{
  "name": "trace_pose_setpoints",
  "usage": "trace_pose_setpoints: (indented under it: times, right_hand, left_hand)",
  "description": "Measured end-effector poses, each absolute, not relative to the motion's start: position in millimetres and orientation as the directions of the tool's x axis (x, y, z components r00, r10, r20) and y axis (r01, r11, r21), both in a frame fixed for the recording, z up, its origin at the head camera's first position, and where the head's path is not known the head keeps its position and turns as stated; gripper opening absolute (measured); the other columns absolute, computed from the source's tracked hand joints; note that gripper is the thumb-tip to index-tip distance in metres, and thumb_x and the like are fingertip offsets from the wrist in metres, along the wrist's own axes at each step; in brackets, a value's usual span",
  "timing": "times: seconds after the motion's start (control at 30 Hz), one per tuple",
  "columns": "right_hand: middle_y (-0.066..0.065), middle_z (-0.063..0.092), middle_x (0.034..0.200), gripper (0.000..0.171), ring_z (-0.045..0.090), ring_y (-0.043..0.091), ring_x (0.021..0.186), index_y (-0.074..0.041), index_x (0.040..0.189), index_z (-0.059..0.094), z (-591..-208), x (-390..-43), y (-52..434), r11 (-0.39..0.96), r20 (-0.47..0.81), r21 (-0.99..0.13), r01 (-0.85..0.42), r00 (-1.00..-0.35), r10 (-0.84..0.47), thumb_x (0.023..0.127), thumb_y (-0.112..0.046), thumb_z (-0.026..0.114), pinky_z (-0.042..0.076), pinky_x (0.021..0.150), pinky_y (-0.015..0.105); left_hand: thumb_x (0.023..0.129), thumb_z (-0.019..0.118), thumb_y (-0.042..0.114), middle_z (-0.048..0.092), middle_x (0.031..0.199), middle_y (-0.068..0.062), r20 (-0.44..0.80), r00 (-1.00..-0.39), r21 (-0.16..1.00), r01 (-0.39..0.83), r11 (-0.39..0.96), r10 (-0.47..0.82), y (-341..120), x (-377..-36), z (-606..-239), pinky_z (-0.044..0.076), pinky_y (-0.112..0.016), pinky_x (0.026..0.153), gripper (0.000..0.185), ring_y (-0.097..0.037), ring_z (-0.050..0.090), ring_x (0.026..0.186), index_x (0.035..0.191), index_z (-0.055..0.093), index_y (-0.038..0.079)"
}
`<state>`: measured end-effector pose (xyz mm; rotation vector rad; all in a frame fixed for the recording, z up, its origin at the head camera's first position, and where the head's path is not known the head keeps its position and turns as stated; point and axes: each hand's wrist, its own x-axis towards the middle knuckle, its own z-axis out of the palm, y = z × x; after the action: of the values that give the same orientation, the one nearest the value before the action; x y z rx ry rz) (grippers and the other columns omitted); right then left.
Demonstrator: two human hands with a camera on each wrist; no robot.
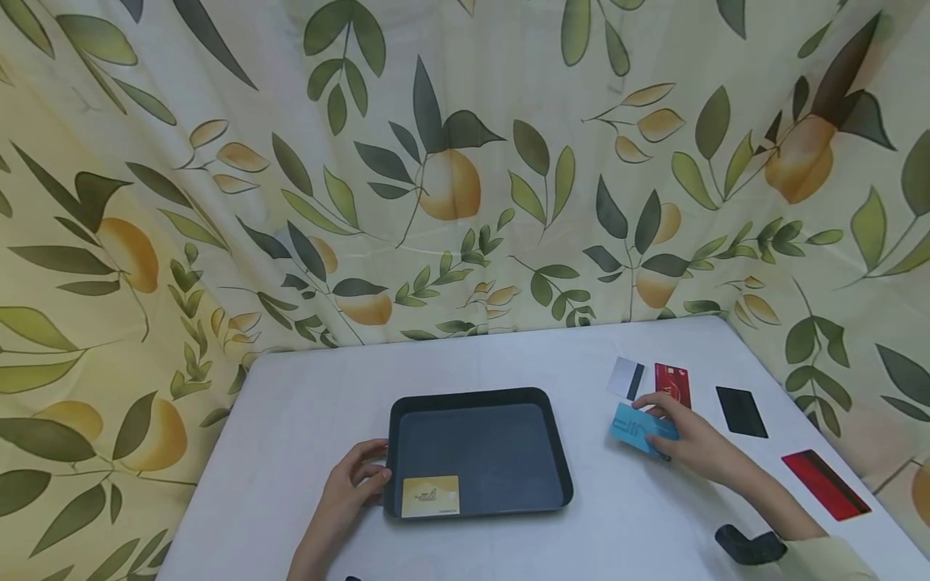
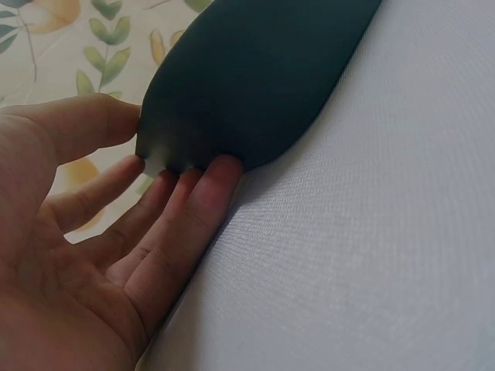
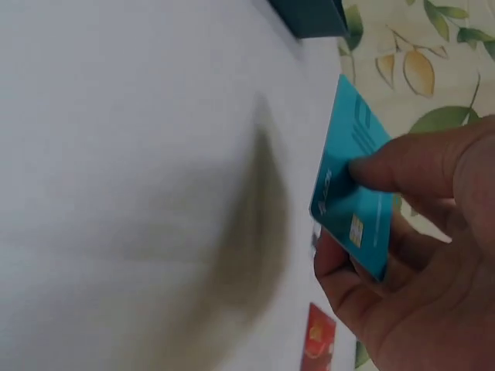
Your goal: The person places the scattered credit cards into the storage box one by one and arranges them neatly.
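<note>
A bright blue bank card (image 1: 639, 428) is pinched by my right hand (image 1: 686, 444), raised over the table to the right of the tray. In the right wrist view, the thumb lies across the face of the blue card (image 3: 352, 182), near its gold chip, with fingers behind it. My left hand (image 1: 349, 484) holds the left rim of a dark rectangular tray (image 1: 475, 397). The left wrist view shows curved fingers (image 2: 205, 193) against the tray's outer wall (image 2: 247, 77). A yellow-gold card (image 1: 430, 496) lies in the tray's near left corner.
Beyond the right hand lie a white card (image 1: 625, 378) with a dark stripe and a red card (image 1: 672, 382). Farther right are a black card (image 1: 742, 411) and a red card with a black stripe (image 1: 826, 485). A patterned curtain (image 1: 465, 242) hangs behind the white table (image 1: 312, 403).
</note>
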<state>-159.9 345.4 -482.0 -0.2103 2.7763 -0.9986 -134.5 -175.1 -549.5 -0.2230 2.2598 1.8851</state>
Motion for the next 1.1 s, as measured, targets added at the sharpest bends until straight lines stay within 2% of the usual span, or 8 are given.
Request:
trace_pose_setpoints:
  times: [0.2,0.47,0.83,0.97,1.1]
  right_hand:
    - [0.025,0.061,0.134,0.049,0.056,0.052,0.125,-0.007,0.138,0.052,-471,-167,330,0.711,-0.105,-0.69,-0.136,-0.953,-0.284,0.093,-0.004,0.074,0.055,0.101,0.068]
    - [0.02,0.064,0.133,0.047,0.059,0.046,0.125,-0.015,0.136,0.056,-457,-179,307,0.706,-0.113,-0.691,-0.158,-0.941,-0.32,0.094,-0.011,0.076,0.057,0.1,0.063]
    - [0.012,0.066,0.124,0.043,0.061,0.029,0.114,-0.015,0.135,0.056,-448,-195,276,0.665,-0.101,-0.713,-0.223,-0.905,-0.412,0.095,-0.008,0.072,0.058,0.097,0.046]
    - [0.01,0.066,0.121,0.042,0.061,0.027,0.111,-0.015,0.133,0.057,-449,-199,265,0.646,-0.089,-0.722,-0.249,-0.892,-0.442,0.095,-0.007,0.071,0.056,0.094,0.041]
    - [0.01,0.066,0.12,0.042,0.06,0.027,0.111,-0.016,0.132,0.057,-451,-202,255,0.629,-0.077,-0.731,-0.264,-0.884,-0.461,0.094,-0.007,0.071,0.056,0.095,0.042]
  left_hand:
    - [0.091,0.078,0.013,0.063,0.141,-0.015,-0.237,-0.972,0.955,-0.233,0.183,0.001,-175,-135,-550,0.065,-0.033,0.072,0.055,-0.02,0.068,0.101,0.142,0.059,0.013]
    - [0.091,0.079,0.015,0.063,0.141,-0.014,-0.236,-0.972,0.954,-0.231,0.192,0.005,-174,-134,-551,0.065,-0.033,0.071,0.055,-0.02,0.068,0.101,0.142,0.059,0.013]
    - [0.091,0.079,0.018,0.062,0.143,-0.016,-0.236,-0.972,0.953,-0.232,0.197,0.001,-173,-133,-549,0.066,-0.032,0.072,0.057,-0.017,0.071,0.099,0.143,0.058,0.012]
    - [0.091,0.079,0.017,0.062,0.143,-0.017,-0.235,-0.972,0.952,-0.23,0.202,-0.001,-173,-133,-550,0.065,-0.033,0.072,0.056,-0.018,0.071,0.099,0.143,0.058,0.011]
    - [0.091,0.078,0.018,0.062,0.144,-0.016,-0.239,-0.971,0.948,-0.234,0.214,-0.005,-174,-134,-550,0.065,-0.032,0.071,0.056,-0.017,0.07,0.099,0.143,0.058,0.013]
